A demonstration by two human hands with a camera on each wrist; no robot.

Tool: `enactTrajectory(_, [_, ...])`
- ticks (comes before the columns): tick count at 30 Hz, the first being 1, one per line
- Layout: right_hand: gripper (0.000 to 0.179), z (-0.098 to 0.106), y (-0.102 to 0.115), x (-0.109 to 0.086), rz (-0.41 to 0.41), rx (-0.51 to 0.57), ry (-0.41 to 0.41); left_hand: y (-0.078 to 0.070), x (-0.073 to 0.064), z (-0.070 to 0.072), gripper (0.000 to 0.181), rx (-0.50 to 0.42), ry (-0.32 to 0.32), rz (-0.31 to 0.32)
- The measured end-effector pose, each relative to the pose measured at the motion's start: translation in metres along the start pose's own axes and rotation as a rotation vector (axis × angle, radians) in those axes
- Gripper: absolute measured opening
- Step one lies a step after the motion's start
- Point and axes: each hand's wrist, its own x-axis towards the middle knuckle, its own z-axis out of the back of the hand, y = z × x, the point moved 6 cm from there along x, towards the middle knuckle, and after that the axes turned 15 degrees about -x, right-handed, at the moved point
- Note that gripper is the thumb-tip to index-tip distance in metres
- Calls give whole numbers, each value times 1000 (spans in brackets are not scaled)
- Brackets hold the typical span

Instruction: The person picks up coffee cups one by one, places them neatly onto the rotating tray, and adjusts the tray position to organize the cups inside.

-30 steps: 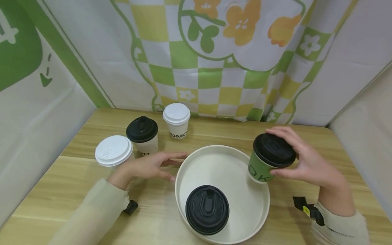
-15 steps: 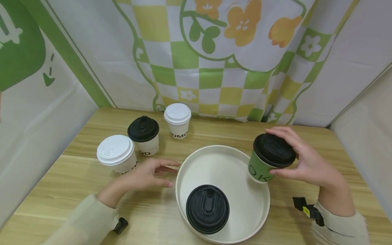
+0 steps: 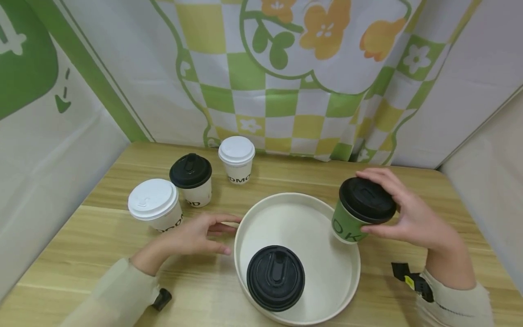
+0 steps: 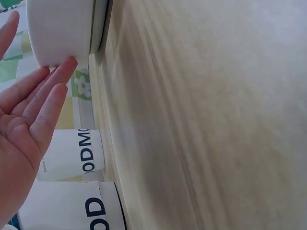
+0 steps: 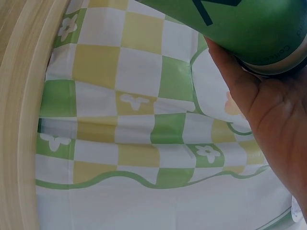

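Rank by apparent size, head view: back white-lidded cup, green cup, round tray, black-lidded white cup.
1. Round tray
2. Green cup
3. Black-lidded white cup
4. Back white-lidded cup
Last two fairly close; the back one stands farther off.

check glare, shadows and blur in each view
Head: mostly even light, pale sheen on the wooden table; left wrist: table grain soft, shadow near the round tray; right wrist: dimmer than the head view, the green paper cup shaded.

Looks like a draped booth [image 3: 470,91]; cannot place further.
Walled with pale sheeting [image 3: 49,154], backed by checked floral curtain [image 3: 282,104], fitted with wood-grain bench [image 3: 204,281].
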Motion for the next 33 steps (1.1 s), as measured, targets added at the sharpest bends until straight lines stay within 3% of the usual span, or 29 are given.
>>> enactTrajectory(7, [107,0,1,1,-3,-24,-3,0,6,4,76,34,15,-6])
enactTrajectory(24, [107,1,10,3,37,76,-5,0,20,10,88,27,99,-1])
enactTrajectory(33, [108,0,12,0,-10,42,16,-1,25,10,94,44,144,-4])
